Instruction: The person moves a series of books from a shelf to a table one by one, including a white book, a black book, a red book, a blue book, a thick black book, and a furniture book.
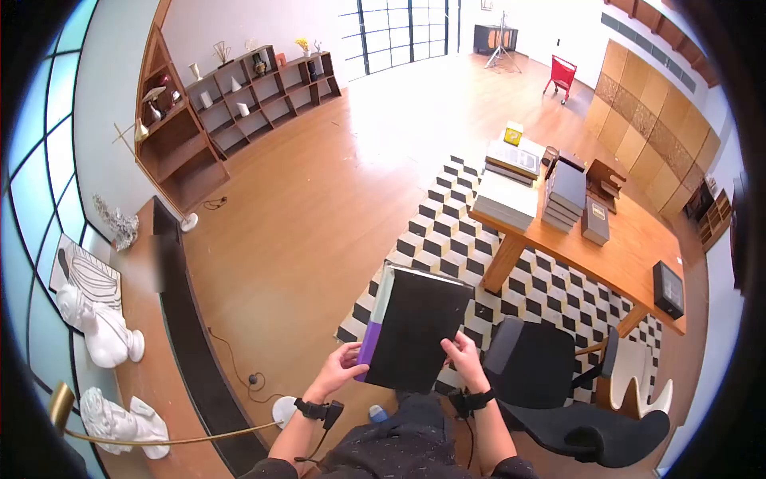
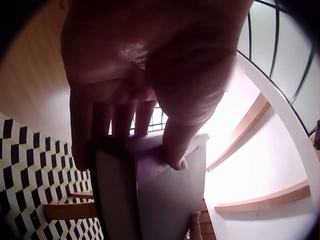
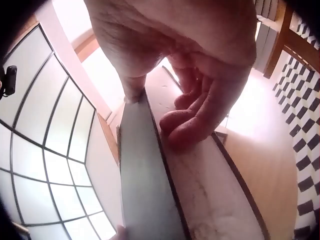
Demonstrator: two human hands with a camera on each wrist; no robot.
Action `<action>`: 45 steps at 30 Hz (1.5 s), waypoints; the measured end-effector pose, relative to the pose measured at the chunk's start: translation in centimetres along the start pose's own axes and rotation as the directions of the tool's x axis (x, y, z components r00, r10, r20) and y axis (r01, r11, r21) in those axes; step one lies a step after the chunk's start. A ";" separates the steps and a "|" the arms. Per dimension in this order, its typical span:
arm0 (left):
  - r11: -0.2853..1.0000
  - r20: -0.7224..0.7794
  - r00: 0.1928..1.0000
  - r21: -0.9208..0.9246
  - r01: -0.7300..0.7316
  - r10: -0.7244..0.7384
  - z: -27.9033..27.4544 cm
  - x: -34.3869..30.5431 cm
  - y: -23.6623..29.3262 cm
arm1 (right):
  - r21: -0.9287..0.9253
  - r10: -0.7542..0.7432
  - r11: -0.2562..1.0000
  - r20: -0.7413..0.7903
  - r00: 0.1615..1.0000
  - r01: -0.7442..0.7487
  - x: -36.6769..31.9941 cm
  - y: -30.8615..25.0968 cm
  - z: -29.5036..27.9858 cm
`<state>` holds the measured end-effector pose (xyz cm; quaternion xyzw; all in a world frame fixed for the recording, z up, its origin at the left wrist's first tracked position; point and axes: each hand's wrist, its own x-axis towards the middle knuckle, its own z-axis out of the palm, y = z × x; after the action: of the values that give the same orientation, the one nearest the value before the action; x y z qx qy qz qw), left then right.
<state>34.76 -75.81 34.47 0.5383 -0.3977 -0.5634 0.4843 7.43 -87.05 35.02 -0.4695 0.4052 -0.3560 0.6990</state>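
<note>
A large black book with a purple and pale green spine strip is held in front of the body in the head view. My left hand grips its lower left corner at the purple part, thumb on the cover, fingers beneath, as the left wrist view shows the hand over the book. My right hand holds the lower right edge, thumb on the cover. In the right wrist view the hand has its thumb on the book's cover and its fingers bent against the page edges.
A wooden table at the right bears stacked books and a black box. A dark chair stands near my right arm. White busts are on the left ledge; a brass lamp arm crosses the lower left. Shelves stand behind.
</note>
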 end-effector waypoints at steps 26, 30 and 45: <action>0.938 -0.045 0.998 -0.346 0.033 -0.052 8.5 34.2 9.3 | 0.232 -0.079 0.965 -0.186 0.979 0.122 27.8 -8.9 -12.6; 0.951 -0.046 0.995 -0.302 0.071 -0.089 6.6 37.9 9.2 | 0.158 -0.213 0.948 -0.327 0.921 0.276 30.3 -9.1 -14.9; 0.967 0.272 0.928 0.098 0.235 -0.254 13.1 62.0 5.9 | -0.189 -0.168 0.980 -0.652 0.739 0.057 35.9 -11.3 -28.4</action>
<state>25.53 -138.45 27.82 0.5130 -0.4103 -0.6773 0.3312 -4.48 -132.46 30.84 -0.3890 0.6249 -0.5084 0.4469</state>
